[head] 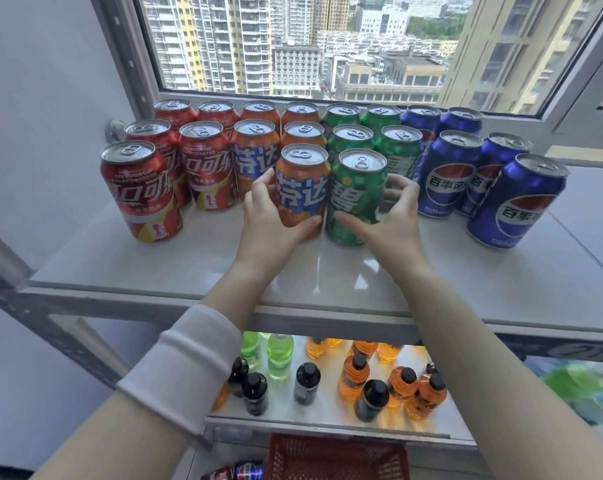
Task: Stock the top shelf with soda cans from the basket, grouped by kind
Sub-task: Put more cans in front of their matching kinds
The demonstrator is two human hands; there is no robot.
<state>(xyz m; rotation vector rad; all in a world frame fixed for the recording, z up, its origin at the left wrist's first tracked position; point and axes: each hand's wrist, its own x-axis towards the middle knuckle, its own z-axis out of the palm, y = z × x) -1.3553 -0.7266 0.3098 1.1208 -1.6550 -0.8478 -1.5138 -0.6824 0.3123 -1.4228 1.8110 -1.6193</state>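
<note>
Soda cans stand upright on the top shelf (362,285), a glossy white slab in a grey metal frame set against a window (293,46). They are sorted by colour into blocks: red cans (140,192) at the left, then orange, green, and blue cans (516,202) at the right. All are smooth, shiny aluminium cylinders with silver lids and pull tabs, printed with large white characters.

At the front of the middle blocks, the orange can (303,188) and the green can (357,199) stand side by side, touching or nearly so. The left hand (269,216) wraps the orange can, thumb across its lower front and fingers curled round its left side. The right hand (393,216) cups the green can, thumb low on its front, fingers spread round its right side; whether those fingers press the can cannot be told. A white ribbed sleeve (185,362) covers part of the left forearm.

Below, a lower shelf (328,426) carries small plastic bottles with black caps, some with orange liquid (353,375), some green (279,355), some dark. At the bottom edge sits the red basket (338,459), a mesh-walled plastic one; its contents are hidden. Two more cans (237,472), one red and one blue, lie just left of it.
</note>
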